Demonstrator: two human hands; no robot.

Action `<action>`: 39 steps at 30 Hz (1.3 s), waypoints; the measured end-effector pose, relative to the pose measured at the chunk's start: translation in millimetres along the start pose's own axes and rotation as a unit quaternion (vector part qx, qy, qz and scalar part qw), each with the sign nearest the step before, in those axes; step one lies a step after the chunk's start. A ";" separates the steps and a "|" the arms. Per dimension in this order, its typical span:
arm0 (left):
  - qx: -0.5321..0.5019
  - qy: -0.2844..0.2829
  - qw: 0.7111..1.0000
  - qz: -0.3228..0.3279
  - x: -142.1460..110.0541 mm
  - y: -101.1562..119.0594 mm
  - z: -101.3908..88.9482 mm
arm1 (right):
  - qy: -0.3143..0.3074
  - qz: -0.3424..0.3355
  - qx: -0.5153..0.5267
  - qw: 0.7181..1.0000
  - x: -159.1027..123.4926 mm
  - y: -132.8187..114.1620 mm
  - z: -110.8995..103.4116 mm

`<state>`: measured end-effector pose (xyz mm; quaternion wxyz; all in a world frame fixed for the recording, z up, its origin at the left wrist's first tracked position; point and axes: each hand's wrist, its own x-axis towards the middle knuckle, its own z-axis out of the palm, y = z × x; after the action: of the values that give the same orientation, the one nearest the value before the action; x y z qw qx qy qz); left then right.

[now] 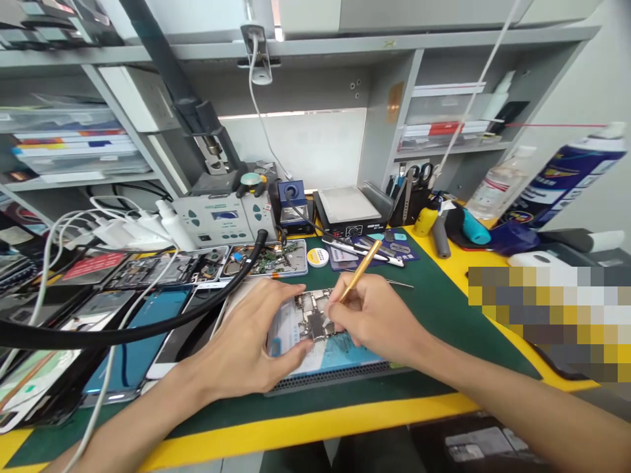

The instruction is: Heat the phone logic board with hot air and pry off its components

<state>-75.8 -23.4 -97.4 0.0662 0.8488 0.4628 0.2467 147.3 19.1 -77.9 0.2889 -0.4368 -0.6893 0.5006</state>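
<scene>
A phone circuit board lies on a blue and white pad with a dark perforated front edge. My left hand rests at the pad's left side, thumb and fingers spread around the board's left end. Between the fingers of my right hand is a slim gold pen-like tool, held like a pencil over the board's right part. The tool's tip is hidden behind my fingers. A thin metal pick or tweezers lies just beyond my right hand.
Phones, among them a blue one, lie at left beneath a black hose. Behind stand a grey soldering station, a tray of phone parts, a small heating plate and a round tin. Spray can at right.
</scene>
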 end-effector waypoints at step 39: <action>-0.019 0.016 1.000 0.016 1.8 0.6 0.7 | -0.047 0.062 0.002 0.997 1.7 -11.5 4.1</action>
<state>-74.2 -22.1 -97.2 0.0710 0.8506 0.4453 0.2703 139.5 17.4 -68.5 0.2255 -0.4545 -0.6727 0.5386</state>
